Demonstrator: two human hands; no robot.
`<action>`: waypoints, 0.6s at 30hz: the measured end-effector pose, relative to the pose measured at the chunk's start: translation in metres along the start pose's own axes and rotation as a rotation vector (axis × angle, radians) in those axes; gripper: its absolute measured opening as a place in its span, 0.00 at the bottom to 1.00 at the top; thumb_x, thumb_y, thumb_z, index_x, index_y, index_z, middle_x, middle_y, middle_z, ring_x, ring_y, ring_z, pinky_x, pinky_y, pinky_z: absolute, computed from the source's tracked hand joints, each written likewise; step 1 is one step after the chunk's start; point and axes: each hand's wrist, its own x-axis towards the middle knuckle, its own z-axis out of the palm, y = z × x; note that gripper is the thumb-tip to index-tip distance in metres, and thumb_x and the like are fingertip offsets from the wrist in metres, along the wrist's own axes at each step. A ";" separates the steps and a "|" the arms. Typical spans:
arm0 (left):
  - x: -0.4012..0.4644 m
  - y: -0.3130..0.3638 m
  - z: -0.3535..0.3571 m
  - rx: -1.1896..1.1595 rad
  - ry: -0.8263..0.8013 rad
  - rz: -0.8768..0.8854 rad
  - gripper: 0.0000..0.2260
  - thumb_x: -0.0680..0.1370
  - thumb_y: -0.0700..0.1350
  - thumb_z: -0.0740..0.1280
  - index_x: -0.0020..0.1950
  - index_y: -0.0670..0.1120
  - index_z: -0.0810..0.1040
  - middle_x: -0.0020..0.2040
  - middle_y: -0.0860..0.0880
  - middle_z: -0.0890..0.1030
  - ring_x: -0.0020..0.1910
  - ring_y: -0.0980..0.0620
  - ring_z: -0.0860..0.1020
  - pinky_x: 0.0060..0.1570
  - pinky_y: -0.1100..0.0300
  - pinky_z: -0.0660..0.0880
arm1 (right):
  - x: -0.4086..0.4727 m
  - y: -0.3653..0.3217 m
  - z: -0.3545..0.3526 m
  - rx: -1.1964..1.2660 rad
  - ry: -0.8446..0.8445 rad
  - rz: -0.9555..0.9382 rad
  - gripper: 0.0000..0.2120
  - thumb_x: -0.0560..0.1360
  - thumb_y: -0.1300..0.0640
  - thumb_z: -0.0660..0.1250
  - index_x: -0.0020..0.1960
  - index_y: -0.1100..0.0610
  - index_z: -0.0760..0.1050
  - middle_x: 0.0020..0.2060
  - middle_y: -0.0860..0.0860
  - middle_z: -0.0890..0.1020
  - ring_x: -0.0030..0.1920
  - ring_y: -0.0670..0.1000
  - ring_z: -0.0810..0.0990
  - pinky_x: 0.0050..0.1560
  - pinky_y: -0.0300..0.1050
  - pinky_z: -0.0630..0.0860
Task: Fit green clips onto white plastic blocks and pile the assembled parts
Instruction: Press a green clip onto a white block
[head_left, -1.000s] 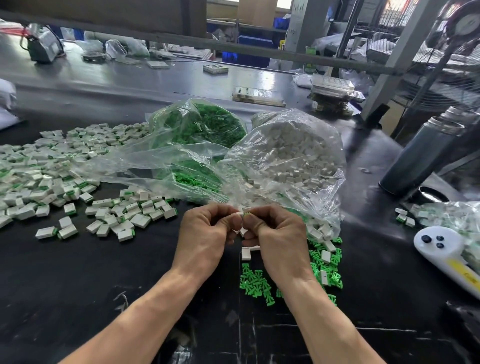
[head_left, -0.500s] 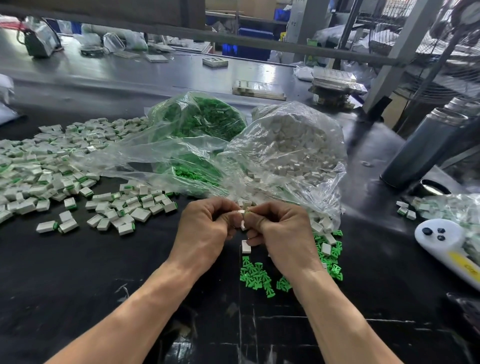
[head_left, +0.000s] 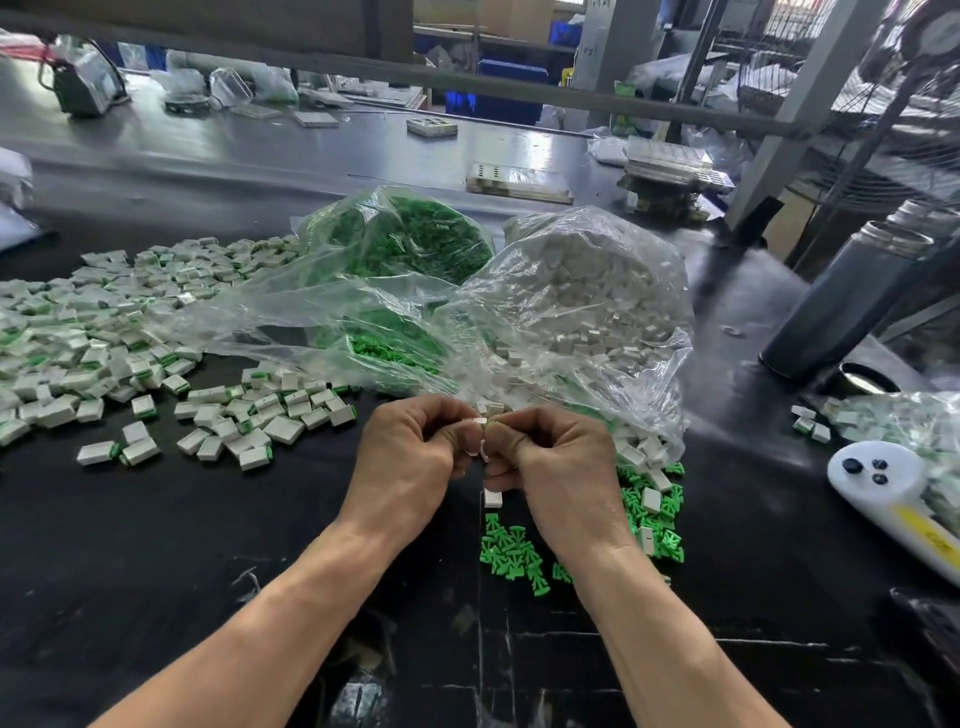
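Note:
My left hand (head_left: 405, 462) and my right hand (head_left: 558, 467) meet fingertip to fingertip over the black table, pinching a small white block (head_left: 480, 422) between them. Whether a green clip is in the pinch is hidden by my fingers. Loose green clips (head_left: 514, 556) and a few white blocks (head_left: 492, 499) lie just under and right of my right hand. A wide pile of assembled parts (head_left: 104, 343), white with green ends, spreads across the left. Behind my hands sit a clear bag of green clips (head_left: 410, 244) and a clear bag of white blocks (head_left: 587, 291).
A dark metal flask (head_left: 841, 301) stands at the right, its cap (head_left: 862, 379) beside it. A white controller with a yellow label (head_left: 893, 499) lies at the right edge next to another bag of parts (head_left: 904, 421). Trays and boxes (head_left: 519, 184) sit at the table's back.
My two hands stay pressed together on the block, with only small finger shifts. The view has tilted slightly, so the hands sit a little higher in the frame.

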 end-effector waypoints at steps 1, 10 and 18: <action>0.002 0.000 -0.001 0.001 0.006 0.000 0.13 0.79 0.36 0.73 0.41 0.54 0.85 0.35 0.52 0.85 0.33 0.56 0.80 0.35 0.64 0.79 | 0.001 0.001 0.001 -0.011 -0.002 -0.007 0.09 0.76 0.69 0.73 0.40 0.58 0.84 0.33 0.54 0.87 0.30 0.48 0.83 0.33 0.42 0.83; 0.003 0.001 -0.005 0.058 -0.004 0.010 0.06 0.78 0.40 0.74 0.43 0.49 0.85 0.36 0.47 0.85 0.33 0.54 0.79 0.35 0.61 0.79 | 0.005 0.004 -0.008 -0.179 0.010 -0.104 0.07 0.78 0.63 0.74 0.44 0.53 0.85 0.36 0.54 0.86 0.35 0.49 0.84 0.38 0.43 0.84; -0.005 0.003 0.007 -0.001 0.066 0.004 0.08 0.78 0.37 0.74 0.41 0.48 0.85 0.36 0.49 0.86 0.34 0.52 0.82 0.36 0.59 0.82 | 0.001 0.001 -0.004 -0.124 0.016 -0.057 0.10 0.79 0.69 0.69 0.44 0.59 0.84 0.37 0.54 0.87 0.37 0.56 0.87 0.40 0.49 0.86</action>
